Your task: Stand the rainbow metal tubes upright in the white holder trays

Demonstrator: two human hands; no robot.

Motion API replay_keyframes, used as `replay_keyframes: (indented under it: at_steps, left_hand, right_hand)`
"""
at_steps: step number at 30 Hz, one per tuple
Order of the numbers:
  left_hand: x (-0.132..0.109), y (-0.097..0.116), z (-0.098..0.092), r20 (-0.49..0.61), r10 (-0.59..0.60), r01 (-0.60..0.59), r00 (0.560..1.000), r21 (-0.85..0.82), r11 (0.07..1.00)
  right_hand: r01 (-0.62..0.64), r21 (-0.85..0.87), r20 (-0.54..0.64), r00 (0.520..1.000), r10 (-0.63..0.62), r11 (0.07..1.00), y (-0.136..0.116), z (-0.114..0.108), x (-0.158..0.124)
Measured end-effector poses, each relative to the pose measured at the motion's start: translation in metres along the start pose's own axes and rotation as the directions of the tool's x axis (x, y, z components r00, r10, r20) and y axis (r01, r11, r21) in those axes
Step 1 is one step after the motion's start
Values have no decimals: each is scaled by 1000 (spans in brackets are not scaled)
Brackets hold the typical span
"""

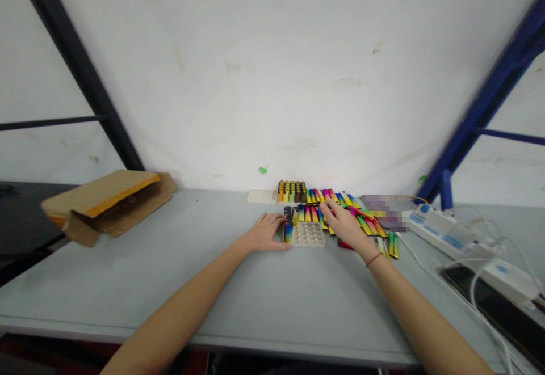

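Observation:
My left hand point(264, 233) grips the left end of a white tray with round holes point(308, 234), thumb at the front and fingers behind. Several dark-topped, colourful tubes point(288, 226) stand upright in the tray's left part, beside the fingers. My right hand point(342, 223) is closed over a loose pile of shiny rainbow-coloured tubes point(372, 225), just right of the tray. Its fingertips point down among the tubes, so what lies between them is hidden. Whether the tubes are lighters or battery cells I cannot tell.
Against the wall, a block of upright yellow and green tubes point(292, 192) stands in a second white tray point(261, 196). An open brown paper bag point(114, 199) lies at the left. Power strips point(455, 239), white cables and a dark phone point(494, 307) occupy the right side.

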State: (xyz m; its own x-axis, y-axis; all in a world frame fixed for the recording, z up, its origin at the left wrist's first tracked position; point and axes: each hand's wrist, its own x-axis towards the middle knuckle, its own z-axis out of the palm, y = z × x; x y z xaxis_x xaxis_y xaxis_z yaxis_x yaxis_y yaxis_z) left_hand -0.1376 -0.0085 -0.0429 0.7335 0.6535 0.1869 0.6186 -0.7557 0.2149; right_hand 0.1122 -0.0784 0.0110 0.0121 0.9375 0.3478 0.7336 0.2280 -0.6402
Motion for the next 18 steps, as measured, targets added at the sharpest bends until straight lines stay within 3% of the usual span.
replay_keyframes:
  at_steps: [4, 7, 10, 13, 15, 18]
  left_hand:
    - [0, 0, -1, 6, -7, 7, 1000, -7, 1000]
    - [0, 2, -3, 22, -22, 22, 1000, -14, 1000]
    - [0, 4, -5, 27, -23, 23, 999, -17, 1000]
    - [0, 4, -4, 22, -16, 16, 1000, -22, 1000]
    - [0, 3, -3, 19, -18, 18, 1000, -26, 1000]
    - [0, 3, -2, 21, -21, 21, 1000, -21, 1000]
  right_hand:
    - [-126, 107, -42, 991, 131, 986, 2, 15, 2]
    - [-111, 41, -119, 986, 115, 993, 6, 8, 7]
    - [-139, -207, -275, 958, 79, 968, 25, -21, 13]
    - [-411, -385, -435, 871, 231, 826, 64, -61, 14]
    - [-532, -444, -451, 828, 334, 720, 92, -81, 12]
    - [-555, -485, -384, 829, 406, 676, 124, -94, 8]
